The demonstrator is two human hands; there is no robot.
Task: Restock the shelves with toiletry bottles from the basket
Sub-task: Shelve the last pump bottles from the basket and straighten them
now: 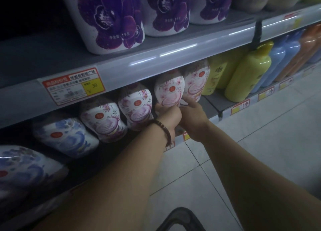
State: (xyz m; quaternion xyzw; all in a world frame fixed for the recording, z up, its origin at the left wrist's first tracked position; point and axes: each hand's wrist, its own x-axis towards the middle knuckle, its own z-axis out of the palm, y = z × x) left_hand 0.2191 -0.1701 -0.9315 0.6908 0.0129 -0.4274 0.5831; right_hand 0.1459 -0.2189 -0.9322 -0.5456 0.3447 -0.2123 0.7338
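Both hands are working on one pink-flowered bottle [169,91] at the front of the lower shelf [211,102], in a row of similar bottles. The left hand [167,119], wearing a bracelet [165,131], is cupping the bottle's base from the left and below, its grip curling around it. The right hand [192,121] is pinching the base from the right, its fingertips [188,100] pressing in beside the neighbouring bottle [196,81]. The bottle is leaning, with its top tucked under the upper shelf edge [156,65]. The hands are hiding whether its base is resting on the shelf. The basket [180,218] is showing only as a dark handle at the bottom of the view.

The slot is looking tight. Pushing further risks catching the top on the shelf edge above, and the right fingertips could be nudging the neighbouring bottle towards the yellow bottle [248,74]. The bottle seems to narrow towards its base, so letting go while it is leaning could be tipping it forward onto the floor.
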